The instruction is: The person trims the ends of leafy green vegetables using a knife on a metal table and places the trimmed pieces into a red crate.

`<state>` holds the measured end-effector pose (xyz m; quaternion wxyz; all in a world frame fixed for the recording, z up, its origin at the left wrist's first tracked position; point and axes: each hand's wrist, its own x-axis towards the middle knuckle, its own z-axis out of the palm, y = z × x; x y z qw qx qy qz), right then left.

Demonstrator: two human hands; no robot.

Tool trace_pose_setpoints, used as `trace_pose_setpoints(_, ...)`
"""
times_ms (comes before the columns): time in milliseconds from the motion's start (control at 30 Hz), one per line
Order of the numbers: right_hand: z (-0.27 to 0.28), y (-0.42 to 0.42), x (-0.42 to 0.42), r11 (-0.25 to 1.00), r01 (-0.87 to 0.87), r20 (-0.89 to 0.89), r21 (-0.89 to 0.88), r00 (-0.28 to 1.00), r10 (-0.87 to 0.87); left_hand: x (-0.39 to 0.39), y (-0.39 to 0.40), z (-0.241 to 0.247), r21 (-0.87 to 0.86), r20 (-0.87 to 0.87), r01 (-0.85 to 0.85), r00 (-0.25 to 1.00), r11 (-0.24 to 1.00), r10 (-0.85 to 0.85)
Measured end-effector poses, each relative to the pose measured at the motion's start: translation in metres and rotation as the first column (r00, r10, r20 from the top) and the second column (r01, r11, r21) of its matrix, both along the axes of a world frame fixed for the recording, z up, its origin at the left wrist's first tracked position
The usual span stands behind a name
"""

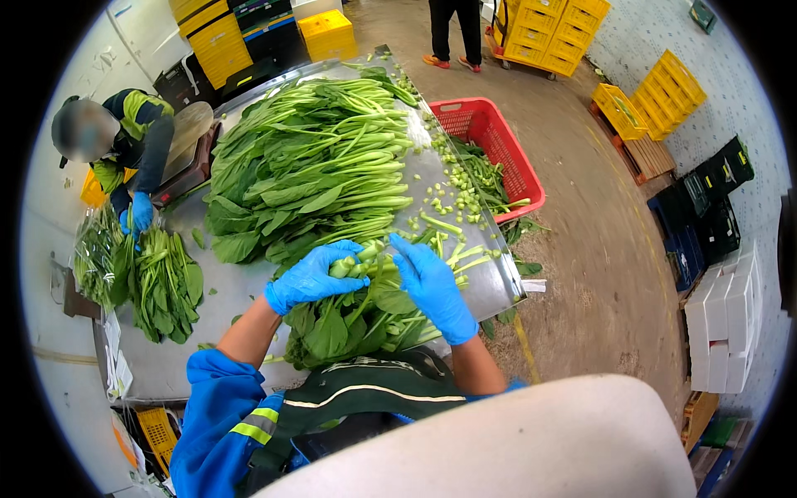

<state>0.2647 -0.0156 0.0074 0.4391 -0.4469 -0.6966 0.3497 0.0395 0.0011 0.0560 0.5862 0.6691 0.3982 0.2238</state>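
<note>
My left hand (320,271), in a blue glove, is closed around the stems of leafy greens (355,266), whose cut ends point up. My right hand (429,286), gloved too, is just to the right with its fingers at the stems; whether it grips anything is hard to tell. Below both hands lie more loose greens (330,336) at the near edge of a steel table (236,292). Beyond them a large pile of long-stemmed leafy greens (311,162) covers the table, stems towards the right. Cut stem pieces (464,196) are scattered along the right edge.
A red plastic basket (507,155) with greens and trimmings stands beside the table's right edge. At the left a co-worker (134,143) in blue gloves handles bunched greens (162,274) near a scale (183,149). Another person (456,31) stands beyond, near yellow crates (548,34).
</note>
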Motion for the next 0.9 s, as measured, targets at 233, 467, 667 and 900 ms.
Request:
trace_pose_setpoints(233, -0.064, -0.014, 0.025, 0.975, 0.124, 0.464, -0.185, 0.885, -0.025, -0.002, -0.004, -0.013, -0.019, -0.106, -0.023, 0.994, 1.000, 0.020)
trace_pose_setpoints(467, -0.018, -0.003, -0.001, 0.871, -0.209, -0.172, -0.445, 0.974, 0.146, 0.008, -0.005, -0.023, -0.070, -0.096, -0.002, 0.995, 0.998, -0.005)
trace_pose_setpoints(667, -0.029, 0.000, 0.043, 0.785, -0.345, -0.577, -0.515, 0.817, -0.019, -0.068, 0.011, 0.048, -0.191, 0.169, -0.263, 0.940, 0.946, 0.296)
trace_pose_setpoints(900, 0.007, 0.028, 0.009, 0.995, 0.042, 0.065, -0.092, 0.997, -0.036, -0.048, 0.031, 0.048, -0.063, -0.007, -0.244, 0.970, 0.968, 0.244)
